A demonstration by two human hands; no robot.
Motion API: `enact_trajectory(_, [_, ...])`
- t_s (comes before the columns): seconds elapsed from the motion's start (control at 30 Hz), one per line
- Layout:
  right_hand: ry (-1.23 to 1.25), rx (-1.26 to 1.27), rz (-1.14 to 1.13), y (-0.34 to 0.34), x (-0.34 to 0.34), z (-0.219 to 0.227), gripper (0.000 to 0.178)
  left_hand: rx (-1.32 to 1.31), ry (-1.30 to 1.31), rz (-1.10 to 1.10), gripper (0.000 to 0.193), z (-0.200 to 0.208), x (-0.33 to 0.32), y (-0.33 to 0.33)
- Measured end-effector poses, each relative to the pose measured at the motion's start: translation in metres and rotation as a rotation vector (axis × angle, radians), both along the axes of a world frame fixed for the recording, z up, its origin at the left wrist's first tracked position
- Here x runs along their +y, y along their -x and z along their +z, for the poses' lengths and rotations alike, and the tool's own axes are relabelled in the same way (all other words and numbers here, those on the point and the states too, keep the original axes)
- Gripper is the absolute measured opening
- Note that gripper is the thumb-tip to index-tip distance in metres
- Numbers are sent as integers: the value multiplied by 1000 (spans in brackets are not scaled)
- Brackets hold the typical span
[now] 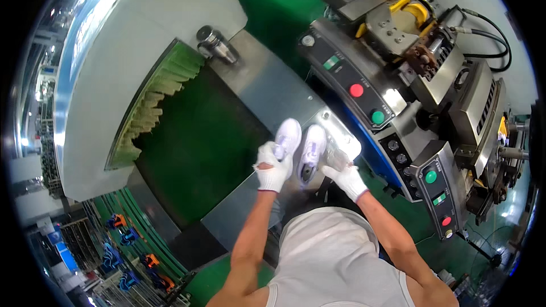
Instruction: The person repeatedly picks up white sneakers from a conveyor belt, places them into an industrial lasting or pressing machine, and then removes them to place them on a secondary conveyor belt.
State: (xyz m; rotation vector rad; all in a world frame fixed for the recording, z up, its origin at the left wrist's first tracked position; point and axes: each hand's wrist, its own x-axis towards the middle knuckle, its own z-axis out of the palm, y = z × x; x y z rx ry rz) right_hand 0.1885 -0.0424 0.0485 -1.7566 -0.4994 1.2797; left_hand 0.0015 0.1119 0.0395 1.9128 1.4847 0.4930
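Observation:
A pair of white sneakers with pale purple laces stands side by side on the metal ledge, toes pointing away from me. My left hand (pixel 273 168), in a white knit glove, is closed around the side and heel of the left sneaker (pixel 290 135). The right sneaker (pixel 312 149) shows a dark inside at its heel opening. Just right of it, apart from the shoe, is my gloved right hand (pixel 345 179). Its thumb is stretched toward the heel, away from the other fingers, which are blurred over the shiny ledge. I see nothing held in it.
A dark green conveyor belt (pixel 196 148) runs at left beneath a pale machine housing with a green fringed curtain (pixel 153 99). A steel flask (pixel 218 44) stands on the metal ledge (pixel 264 77). At right stands a machine with button panels (pixel 355 88) and black hoses.

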Motion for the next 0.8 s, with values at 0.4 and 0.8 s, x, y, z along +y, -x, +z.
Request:
enact_trajectory(0.4, [130,35,-610,59,31,-88,61,-47,523,-78,76,-44,-16,35])
enact_trajectory(0.8, [-416,22,-1268,76,-196,70,29,-107,370,-915,72,51,-142,-80])
